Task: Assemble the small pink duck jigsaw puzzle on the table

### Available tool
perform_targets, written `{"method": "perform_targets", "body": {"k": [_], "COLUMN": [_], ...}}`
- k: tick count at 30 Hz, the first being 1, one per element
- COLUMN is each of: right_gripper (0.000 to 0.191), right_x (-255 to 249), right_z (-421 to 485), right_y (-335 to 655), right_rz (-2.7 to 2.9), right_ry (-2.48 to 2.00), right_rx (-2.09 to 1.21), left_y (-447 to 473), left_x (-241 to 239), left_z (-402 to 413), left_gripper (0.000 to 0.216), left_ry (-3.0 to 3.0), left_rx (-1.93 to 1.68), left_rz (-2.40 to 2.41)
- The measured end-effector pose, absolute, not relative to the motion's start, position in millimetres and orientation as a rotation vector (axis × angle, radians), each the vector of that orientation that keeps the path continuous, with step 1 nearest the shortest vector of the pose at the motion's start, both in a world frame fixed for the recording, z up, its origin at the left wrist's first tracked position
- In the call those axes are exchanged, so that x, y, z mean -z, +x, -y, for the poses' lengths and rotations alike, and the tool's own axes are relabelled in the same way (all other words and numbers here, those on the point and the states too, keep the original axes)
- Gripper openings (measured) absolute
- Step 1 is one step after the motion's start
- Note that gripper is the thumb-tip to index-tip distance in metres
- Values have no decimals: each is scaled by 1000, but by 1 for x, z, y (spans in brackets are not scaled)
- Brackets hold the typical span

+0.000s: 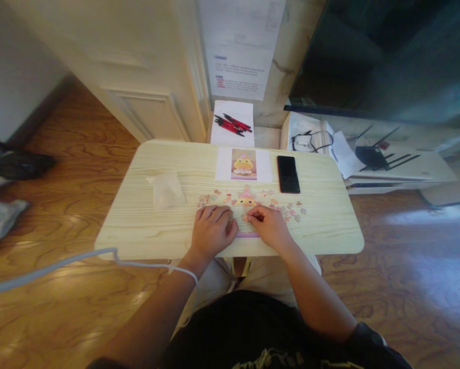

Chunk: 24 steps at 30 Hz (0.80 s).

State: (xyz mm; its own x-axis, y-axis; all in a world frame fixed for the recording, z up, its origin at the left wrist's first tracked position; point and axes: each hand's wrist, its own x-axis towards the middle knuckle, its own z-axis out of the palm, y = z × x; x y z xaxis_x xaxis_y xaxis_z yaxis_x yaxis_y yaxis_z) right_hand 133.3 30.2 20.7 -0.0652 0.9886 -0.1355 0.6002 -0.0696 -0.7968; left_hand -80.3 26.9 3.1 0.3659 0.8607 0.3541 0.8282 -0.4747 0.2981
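on one table [141,223]: one partly joined puzzle [246,202]. two hands at its near part: left hand [213,228] palm down, fingers loosely bent, beside the puzzle — impossible to say whether holding anything; right hand [270,225] with thumb and fingertip closed on one small piece [246,218]. loose pieces [291,211] to both sides, too small to count. farther back, one phone [288,174], one printed picture [244,165]; at left, one whitish packet [167,189]. past the table edge — several overlapping red pens [233,124].

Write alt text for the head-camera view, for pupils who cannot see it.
A person's right hand pinches a jigsaw piece over a partly built puzzle, the left hand palm-down alongside. A printed picture and a phone also lie on the table.
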Motion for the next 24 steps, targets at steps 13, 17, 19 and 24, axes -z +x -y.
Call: {"method": "perform_targets", "body": {"k": [13,17,19,24], "right_gripper": [10,11,12,13], "right_x": [-21,-17,-16,-15], "right_z": [-37,-41,-43,-46], "right_y": [137,134,134,134], "right_rz": [1704,1775,1807,1863], "right_ry": [-1886,-1905,-1903,-1901], "right_rx": [-697,-589,-552,-527], "left_y": [-76,-77,-77,-77], "left_x": [-4,-3,-3,-4], "left_z": [-33,-33,-33,-34], "left_gripper": [53,50,49,49], "left_ry": [2528,2518,2518,2515], "left_rx": [-638,-646,-635,-629], "left_rz": [-1352,-1349,-1351,-1347]}}
